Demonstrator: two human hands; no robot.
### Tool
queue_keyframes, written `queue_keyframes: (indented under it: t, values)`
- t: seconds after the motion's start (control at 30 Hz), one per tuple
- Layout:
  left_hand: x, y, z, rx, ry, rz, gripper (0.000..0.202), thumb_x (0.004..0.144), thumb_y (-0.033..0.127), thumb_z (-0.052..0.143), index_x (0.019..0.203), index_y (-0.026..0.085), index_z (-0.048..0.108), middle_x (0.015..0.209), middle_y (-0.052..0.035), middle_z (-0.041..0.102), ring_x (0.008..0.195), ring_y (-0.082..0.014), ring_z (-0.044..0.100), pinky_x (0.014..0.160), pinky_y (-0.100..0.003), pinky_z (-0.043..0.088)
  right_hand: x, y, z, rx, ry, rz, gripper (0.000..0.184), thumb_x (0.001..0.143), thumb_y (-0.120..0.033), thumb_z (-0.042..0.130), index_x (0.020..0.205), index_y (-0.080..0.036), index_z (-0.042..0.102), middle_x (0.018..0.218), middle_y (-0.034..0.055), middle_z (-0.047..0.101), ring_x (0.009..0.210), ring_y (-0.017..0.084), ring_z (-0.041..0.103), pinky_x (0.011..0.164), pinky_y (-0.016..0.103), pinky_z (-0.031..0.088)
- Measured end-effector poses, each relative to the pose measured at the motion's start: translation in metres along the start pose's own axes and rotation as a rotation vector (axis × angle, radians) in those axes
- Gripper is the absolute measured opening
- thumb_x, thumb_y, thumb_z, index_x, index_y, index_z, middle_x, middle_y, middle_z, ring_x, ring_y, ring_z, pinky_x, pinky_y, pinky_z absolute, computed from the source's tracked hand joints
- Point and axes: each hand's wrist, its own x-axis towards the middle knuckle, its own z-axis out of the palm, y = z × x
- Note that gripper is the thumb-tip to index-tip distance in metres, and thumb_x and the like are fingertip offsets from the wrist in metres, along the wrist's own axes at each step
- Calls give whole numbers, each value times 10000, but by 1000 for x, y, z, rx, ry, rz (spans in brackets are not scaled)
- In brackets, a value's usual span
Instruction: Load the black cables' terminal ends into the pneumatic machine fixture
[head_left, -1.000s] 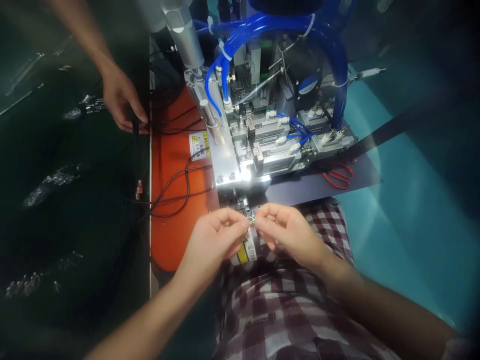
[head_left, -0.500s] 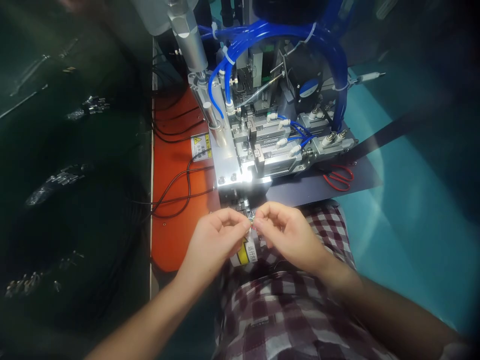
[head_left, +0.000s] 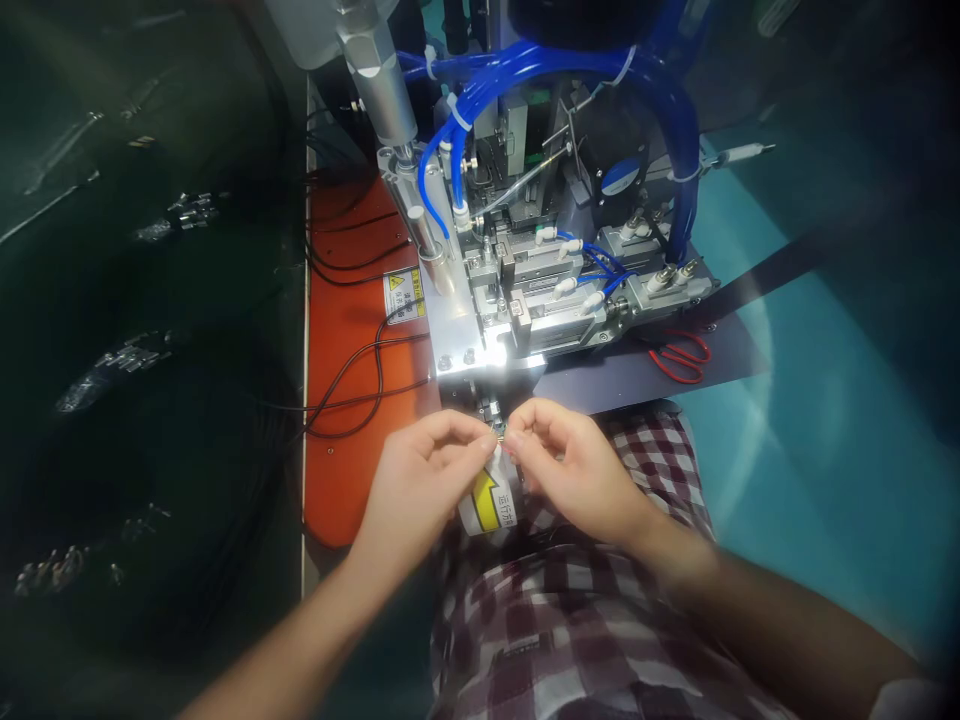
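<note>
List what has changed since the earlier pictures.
The co-worker's hand by the orange base has left the view, and the small orange-brown piece below it is gone too. The left hand and right hand still pinch a tiny part together; the machine stayed put.

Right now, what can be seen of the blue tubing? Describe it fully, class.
The blue tubing is a glossy, plastic-looking bundle, cinched at intervals by pale ties. It arches over the metal machine and bends down at the right; at the left, thinner tubes drop away, one into a white fitting. Where the bundle begins is unclear.
</note>
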Motion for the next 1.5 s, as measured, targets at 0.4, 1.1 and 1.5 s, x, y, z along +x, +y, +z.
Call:
queue_keyframes:
  t: [0.4, 1.1, 1.5]
  values:
    - [1, -1, -3, 171, 10, 138, 160, 823, 295, 647, 925, 179, 607, 604, 55, 532, 486, -60, 454, 447, -167, 369, 8, -1, -4, 218, -64, 170, 148, 848, -223, 570, 720, -173, 517, 495, -81, 473, 437, 60, 406, 445, 190, 319]
    - [23, -23, -16, 941, 139, 873, 280, 858, 33, 492, 1051, 123, 674, 866, -54, 561, 756, -129, 575, 665, -228, 489, 39, 14, -11, 139, -35, 215, 137, 802, -239, 625, 716, -154, 559, 590, -58, 543, 441, 55, 436, 460, 209, 345]
    - [23, -24, -15, 1031, 152, 904, 285, 869, 47, 468, 1080, 116, 648, 894, -71, 564, 775, -141, 589, 667, -230, 513, 40, 12, -10, 101, -8, 216, 142, 798, -251, 628, 710, -164, 558, 593, -49, 547, 444, 64, 447, 459, 216, 379]
